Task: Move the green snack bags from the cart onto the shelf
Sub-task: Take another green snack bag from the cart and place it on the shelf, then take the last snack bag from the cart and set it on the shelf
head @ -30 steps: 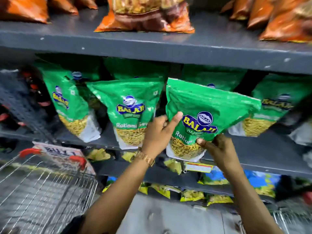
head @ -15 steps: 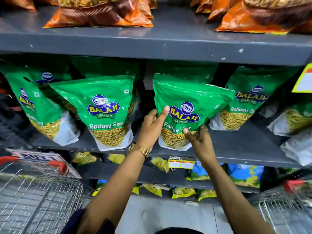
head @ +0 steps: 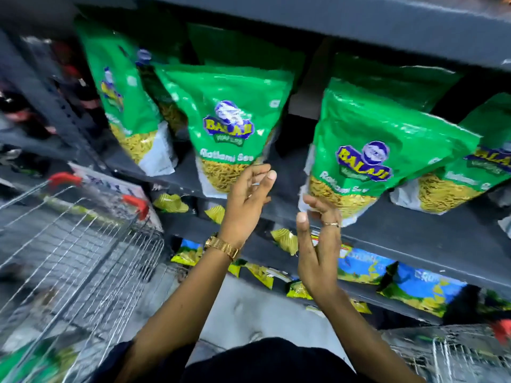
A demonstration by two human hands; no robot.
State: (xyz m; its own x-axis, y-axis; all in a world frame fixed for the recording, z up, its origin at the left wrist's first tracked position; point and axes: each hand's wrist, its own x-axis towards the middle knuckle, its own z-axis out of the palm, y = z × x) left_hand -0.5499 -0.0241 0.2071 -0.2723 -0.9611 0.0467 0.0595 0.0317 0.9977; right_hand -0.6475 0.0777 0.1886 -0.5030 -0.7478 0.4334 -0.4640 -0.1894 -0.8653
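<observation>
Bright overhead light glaring off green bags [head: 381, 150]; motion blur smearing cart [head: 69, 244] and frame edges; shelf [head: 387, 233] recesses staying dark; wide-angle lens bending the edges.

Yellow snack packets [head: 171, 203] hang below the shelf edge; blue-and-yellow bags [head: 362, 268] lie on a lower shelf

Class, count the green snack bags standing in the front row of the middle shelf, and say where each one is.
4: far-left bag, left-centre bag, right-centre bag above the right hand, far-right bag cut by the frame. More green bags stand behind, partly hidden.
</observation>
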